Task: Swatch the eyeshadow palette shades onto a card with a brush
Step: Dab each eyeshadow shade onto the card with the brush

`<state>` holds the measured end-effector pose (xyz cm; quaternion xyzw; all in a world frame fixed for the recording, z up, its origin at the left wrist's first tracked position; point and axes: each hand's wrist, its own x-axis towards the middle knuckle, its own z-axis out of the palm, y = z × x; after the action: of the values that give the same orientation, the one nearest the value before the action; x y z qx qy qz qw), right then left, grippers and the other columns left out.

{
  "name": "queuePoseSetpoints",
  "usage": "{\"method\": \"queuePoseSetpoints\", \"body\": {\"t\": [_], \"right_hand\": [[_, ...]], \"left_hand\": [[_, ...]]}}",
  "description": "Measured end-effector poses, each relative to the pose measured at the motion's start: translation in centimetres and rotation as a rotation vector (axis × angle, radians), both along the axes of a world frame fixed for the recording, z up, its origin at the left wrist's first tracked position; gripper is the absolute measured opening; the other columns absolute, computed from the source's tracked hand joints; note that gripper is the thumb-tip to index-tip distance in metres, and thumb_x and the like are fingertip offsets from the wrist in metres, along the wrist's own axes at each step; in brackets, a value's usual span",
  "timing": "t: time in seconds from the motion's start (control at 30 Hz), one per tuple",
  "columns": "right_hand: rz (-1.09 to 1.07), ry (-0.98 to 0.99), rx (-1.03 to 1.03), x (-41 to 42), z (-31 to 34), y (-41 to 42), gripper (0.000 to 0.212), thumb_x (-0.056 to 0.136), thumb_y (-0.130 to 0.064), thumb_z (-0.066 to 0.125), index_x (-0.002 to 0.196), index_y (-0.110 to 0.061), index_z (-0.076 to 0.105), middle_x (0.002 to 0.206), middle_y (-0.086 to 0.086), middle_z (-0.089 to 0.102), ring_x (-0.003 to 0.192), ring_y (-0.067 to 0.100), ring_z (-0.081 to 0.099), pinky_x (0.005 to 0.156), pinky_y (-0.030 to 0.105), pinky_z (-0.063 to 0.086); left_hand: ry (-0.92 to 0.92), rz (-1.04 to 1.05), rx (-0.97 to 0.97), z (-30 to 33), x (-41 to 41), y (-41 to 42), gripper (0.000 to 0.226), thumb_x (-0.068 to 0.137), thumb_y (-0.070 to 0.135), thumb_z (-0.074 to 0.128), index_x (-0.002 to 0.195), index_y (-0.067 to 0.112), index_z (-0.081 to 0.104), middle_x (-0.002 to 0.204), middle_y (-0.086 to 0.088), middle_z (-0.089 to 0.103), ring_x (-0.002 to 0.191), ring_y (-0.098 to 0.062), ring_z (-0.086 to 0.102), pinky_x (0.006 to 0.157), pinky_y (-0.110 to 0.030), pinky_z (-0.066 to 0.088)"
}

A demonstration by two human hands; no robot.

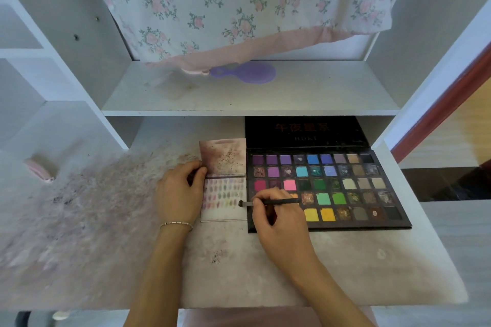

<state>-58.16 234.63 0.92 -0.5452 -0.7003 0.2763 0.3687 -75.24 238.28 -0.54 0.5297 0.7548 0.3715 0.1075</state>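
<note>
A large black eyeshadow palette (345,188) with several rows of coloured pans lies open on the desk, its lid propped up behind. Left of it lies a white card (225,199) covered in several small colour swatches, with a stained flap standing up at its far end. My right hand (276,218) grips a thin black brush (268,202) over the palette's left edge, and the bristle tip touches the card's right edge. My left hand (179,192) rests on the card's left side, thumb and fingers curled at its edge.
The desk (239,273) is stained with powder, most heavily on the left. A shelf above holds a purple hairbrush (247,73) under a floral cloth (239,2). A pink object (39,168) lies at far left. White shelf walls flank both sides.
</note>
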Motion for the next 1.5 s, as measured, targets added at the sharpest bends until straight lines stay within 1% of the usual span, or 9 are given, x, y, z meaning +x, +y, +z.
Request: {"method": "queuePoseSetpoints", "body": {"t": [0.4,0.47,0.57,0.7,0.87,1.0,1.17,1.33,1.5], "right_hand": [[-0.011,0.009,0.047,-0.1,-0.2,0.1,0.008,0.089,-0.017,0.053,0.091,-0.015,0.061,0.080,-0.016,0.049,0.080,0.007,0.049,0.070,0.016,0.037],[-0.017,0.078,0.045,0.0,-0.1,0.0,0.011,0.087,-0.020,0.051,0.090,-0.017,0.061,0.081,-0.019,0.050,0.080,0.002,0.049,0.070,0.016,0.039],[-0.014,0.295,0.013,0.6,0.3,-0.4,0.011,0.084,-0.019,0.049,0.085,-0.025,0.058,0.082,-0.011,0.057,0.078,0.008,0.055,0.066,0.022,0.048],[-0.002,0.479,-0.011,2.4,0.8,-1.8,0.014,0.082,-0.016,0.053,0.079,-0.029,0.060,0.076,-0.010,0.062,0.069,0.011,0.059,0.060,0.022,0.050],[-0.028,0.553,-0.171,5.0,0.7,-2.6,0.024,0.086,0.007,0.052,0.073,-0.011,0.060,0.062,0.003,0.064,0.055,0.002,0.057,0.052,0.010,0.042],[-0.167,0.587,-0.197,6.2,0.6,-1.8,0.025,0.086,0.007,0.050,0.070,-0.010,0.058,0.054,0.002,0.061,0.051,0.003,0.057,0.048,0.008,0.040],[-0.233,0.586,-0.212,6.4,0.3,-1.0,0.024,0.087,0.003,0.051,0.068,-0.009,0.058,0.050,0.001,0.058,0.045,0.003,0.053,0.044,0.009,0.039],[-0.174,0.581,-0.253,6.5,0.8,-1.0,0.022,0.089,0.002,0.048,0.071,-0.007,0.057,0.050,0.002,0.060,0.042,0.003,0.049,0.039,0.014,0.037],[-0.067,0.551,-0.221,5.1,0.8,-1.8,0.022,0.090,0.000,0.047,0.078,-0.013,0.060,0.065,0.004,0.065,0.049,0.006,0.054,0.042,0.017,0.042]], "left_hand": [[-0.018,0.014,0.007,0.1,0.1,-0.1,0.019,0.086,0.020,0.059,0.100,0.014,0.069,0.096,-0.006,0.070,0.087,-0.025,0.059,0.078,-0.039,0.046],[-0.021,0.012,0.008,0.1,0.2,-0.1,0.019,0.086,0.020,0.059,0.100,0.013,0.069,0.096,-0.006,0.070,0.087,-0.025,0.059,0.078,-0.038,0.046],[-0.028,0.013,0.001,0.2,0.1,-0.1,0.018,0.087,0.020,0.058,0.099,0.014,0.069,0.095,-0.005,0.070,0.086,-0.025,0.059,0.079,-0.040,0.047],[-0.033,0.016,-0.005,0.2,0.2,-0.1,0.019,0.086,0.020,0.058,0.100,0.013,0.069,0.096,-0.006,0.069,0.088,-0.027,0.059,0.082,-0.044,0.046],[-0.023,0.003,-0.004,0.1,0.2,-0.1,0.019,0.087,0.020,0.057,0.101,0.014,0.069,0.097,-0.005,0.069,0.087,-0.025,0.059,0.077,-0.039,0.047],[-0.022,0.001,-0.007,0.0,0.0,-0.1,0.020,0.087,0.020,0.057,0.101,0.013,0.069,0.097,-0.006,0.069,0.088,-0.026,0.059,0.078,-0.040,0.047],[-0.083,0.036,0.046,-0.1,0.0,-0.3,0.019,0.087,0.016,0.057,0.101,0.009,0.068,0.097,-0.008,0.068,0.080,-0.015,0.052,0.074,-0.029,0.040],[-0.107,0.044,0.043,-0.1,0.0,-0.4,0.018,0.087,0.013,0.056,0.099,0.008,0.067,0.097,-0.009,0.068,0.085,-0.022,0.057,0.075,-0.029,0.040],[-0.081,0.019,0.003,0.1,-0.2,-0.1,0.018,0.087,0.016,0.055,0.100,0.010,0.067,0.095,-0.008,0.069,0.086,-0.026,0.059,0.076,-0.035,0.046]]}}
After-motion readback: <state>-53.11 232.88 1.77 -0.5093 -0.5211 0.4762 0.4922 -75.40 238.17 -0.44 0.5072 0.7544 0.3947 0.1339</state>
